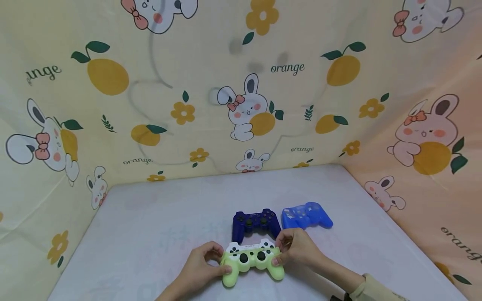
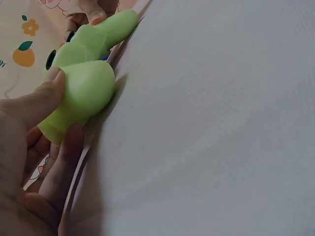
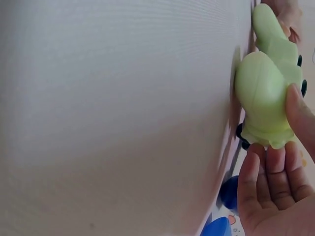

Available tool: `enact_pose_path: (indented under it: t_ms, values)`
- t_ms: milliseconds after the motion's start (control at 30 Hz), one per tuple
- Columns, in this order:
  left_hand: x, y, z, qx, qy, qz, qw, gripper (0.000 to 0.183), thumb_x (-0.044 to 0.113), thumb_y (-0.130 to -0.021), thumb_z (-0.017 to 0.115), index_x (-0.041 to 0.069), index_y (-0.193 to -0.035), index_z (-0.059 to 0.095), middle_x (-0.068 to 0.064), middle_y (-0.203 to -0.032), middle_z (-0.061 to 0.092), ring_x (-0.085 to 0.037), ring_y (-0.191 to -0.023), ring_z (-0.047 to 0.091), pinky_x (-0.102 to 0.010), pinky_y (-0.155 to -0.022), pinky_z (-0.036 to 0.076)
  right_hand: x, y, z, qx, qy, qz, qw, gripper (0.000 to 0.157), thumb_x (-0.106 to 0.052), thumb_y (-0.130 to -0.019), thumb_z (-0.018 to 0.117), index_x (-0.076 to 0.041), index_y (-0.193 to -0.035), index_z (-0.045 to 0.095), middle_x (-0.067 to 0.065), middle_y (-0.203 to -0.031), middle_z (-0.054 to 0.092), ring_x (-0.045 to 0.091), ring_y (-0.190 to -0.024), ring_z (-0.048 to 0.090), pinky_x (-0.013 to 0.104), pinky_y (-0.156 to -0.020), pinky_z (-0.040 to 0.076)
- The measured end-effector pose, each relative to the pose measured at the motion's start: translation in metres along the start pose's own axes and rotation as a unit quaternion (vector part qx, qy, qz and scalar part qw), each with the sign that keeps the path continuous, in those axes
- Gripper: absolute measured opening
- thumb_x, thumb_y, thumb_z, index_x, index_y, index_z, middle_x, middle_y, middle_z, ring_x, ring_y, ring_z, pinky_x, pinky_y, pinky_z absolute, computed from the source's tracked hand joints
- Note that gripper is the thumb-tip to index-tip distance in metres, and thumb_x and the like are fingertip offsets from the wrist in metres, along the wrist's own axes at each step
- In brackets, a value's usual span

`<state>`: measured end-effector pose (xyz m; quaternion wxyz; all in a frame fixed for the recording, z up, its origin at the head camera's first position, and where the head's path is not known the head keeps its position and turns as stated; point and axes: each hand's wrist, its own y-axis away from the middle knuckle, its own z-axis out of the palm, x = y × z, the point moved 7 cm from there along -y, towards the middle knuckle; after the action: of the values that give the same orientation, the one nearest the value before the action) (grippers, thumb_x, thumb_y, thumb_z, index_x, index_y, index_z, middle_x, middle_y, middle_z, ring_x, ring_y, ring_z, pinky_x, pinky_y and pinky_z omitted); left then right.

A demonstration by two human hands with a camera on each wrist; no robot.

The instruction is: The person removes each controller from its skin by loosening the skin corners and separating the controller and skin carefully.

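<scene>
Near the front of the worktop (image 1: pixel 158 234), a white game pad (image 1: pixel 249 246) in a green cover (image 1: pixel 231 276) is held by both hands. One handle is pinched by the left hand (image 1: pixel 199 267), with its thumb on top and fingers below. The other side is pinched by the right hand (image 1: pixel 301 251), with its fingertips at the cover's edge. The pad is probably light and hard, and the cover is probably soft, stretchy and not slippery, so it is best held by the fat handles or the cover's rim. Just past it, a dark blue game pad (image 1: pixel 256 216) is seen, and beside that, a light blue cover (image 1: pixel 306 215). At the back, a bunny cloth (image 1: pixel 211 54) is hung. The bare white strip is shown well only from the head. Fingers under the cover are shown by the wrist views, and dark buttons (image 3: pixel 240 132) past its edge by the right one. Whether the worktop is touched by the green cover cannot be told.
</scene>
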<state>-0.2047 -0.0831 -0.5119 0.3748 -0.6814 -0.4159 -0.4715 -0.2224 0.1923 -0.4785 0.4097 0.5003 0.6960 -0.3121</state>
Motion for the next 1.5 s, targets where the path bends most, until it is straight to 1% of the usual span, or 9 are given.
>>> enact_pose_path:
  t_ms: [200,367,567,800,1033,1133,1233,1333,1500]
  values:
    - [-0.001,-0.003,-0.001,-0.001,-0.019,0.014,0.9997,0.032,0.029,-0.073,0.088,0.014,-0.089,0.066,0.002,-0.083,0.067,-0.016,-0.080,0.065,-0.030,-0.078,0.050,-0.003,0.001,-0.001,-0.002,0.001,0.003,1.000,0.041,-0.015,-0.049,0.097,-0.007,-0.075,0.067,0.013,-0.070,0.062,0.016,-0.063,0.054,0.024,-0.056,0.046]
    - [0.001,-0.001,-0.002,0.002,-0.020,0.024,0.9995,0.030,0.029,-0.074,0.088,0.014,-0.089,0.066,0.003,-0.081,0.067,-0.017,-0.076,0.066,-0.030,-0.076,0.050,0.000,0.000,-0.001,0.000,0.008,0.004,1.000,0.039,-0.016,-0.050,0.097,-0.007,-0.075,0.068,0.006,-0.068,0.062,0.016,-0.063,0.055,0.025,-0.056,0.048]
    - [0.000,0.001,-0.001,0.012,-0.035,0.006,0.9993,0.032,0.032,-0.074,0.087,0.015,-0.090,0.065,0.004,-0.081,0.067,-0.015,-0.075,0.065,-0.028,-0.073,0.050,0.003,0.001,-0.001,-0.004,-0.011,0.005,1.000,0.037,-0.013,-0.053,0.096,-0.006,-0.076,0.069,0.004,-0.070,0.064,0.016,-0.065,0.057,0.025,-0.058,0.049]
    - [-0.001,0.006,-0.001,0.034,-0.054,-0.019,0.9978,0.035,0.036,-0.073,0.087,0.016,-0.093,0.065,0.005,-0.086,0.067,-0.015,-0.073,0.059,-0.026,-0.061,0.048,-0.002,0.004,-0.001,-0.003,0.007,-0.001,1.000,0.036,-0.016,-0.056,0.095,-0.008,-0.079,0.069,0.003,-0.074,0.065,0.019,-0.069,0.059,0.027,-0.063,0.051]
    - [0.001,0.008,0.000,0.038,-0.067,-0.023,0.9968,0.036,0.035,-0.073,0.086,0.017,-0.094,0.064,0.005,-0.086,0.066,-0.018,-0.078,0.060,-0.027,-0.064,0.049,-0.005,0.006,0.002,-0.012,0.021,-0.011,1.000,0.037,-0.019,-0.059,0.095,-0.009,-0.081,0.067,0.003,-0.077,0.064,0.021,-0.072,0.060,0.028,-0.065,0.052]
    - [0.001,0.007,0.002,0.034,-0.070,-0.035,0.9963,0.039,0.035,-0.074,0.086,0.015,-0.099,0.063,0.004,-0.087,0.064,-0.017,-0.082,0.060,-0.027,-0.066,0.050,-0.004,0.005,0.002,-0.017,0.016,-0.011,1.000,0.038,-0.019,-0.059,0.094,-0.009,-0.082,0.066,0.003,-0.078,0.064,0.021,-0.072,0.061,0.027,-0.065,0.052]
    - [0.004,0.007,0.004,0.030,-0.074,-0.038,0.9961,0.043,0.033,-0.076,0.085,0.012,-0.104,0.062,0.004,-0.091,0.063,-0.015,-0.085,0.059,-0.027,-0.067,0.051,-0.002,0.005,0.003,-0.021,0.005,-0.009,1.000,0.038,-0.017,-0.060,0.094,-0.008,-0.084,0.065,0.003,-0.080,0.063,0.022,-0.074,0.062,0.028,-0.067,0.054]
    - [0.010,0.008,0.006,0.026,-0.080,-0.021,0.9962,0.047,0.030,-0.078,0.084,0.008,-0.112,0.061,0.002,-0.096,0.062,-0.014,-0.086,0.059,-0.027,-0.067,0.052,-0.001,0.006,0.005,-0.022,-0.004,-0.010,1.000,0.039,-0.016,-0.061,0.093,-0.007,-0.086,0.064,0.004,-0.082,0.063,0.022,-0.076,0.063,0.029,-0.069,0.055]
    - [0.019,0.009,0.012,0.013,-0.095,0.013,0.9953,0.058,0.029,-0.080,0.083,0.006,-0.127,0.057,-0.001,-0.106,0.061,-0.011,-0.084,0.058,-0.027,-0.066,0.051,-0.002,0.007,0.005,-0.017,0.004,-0.013,1.000,0.039,-0.018,-0.062,0.093,-0.007,-0.087,0.064,0.004,-0.083,0.063,0.021,-0.076,0.063,0.029,-0.071,0.055]
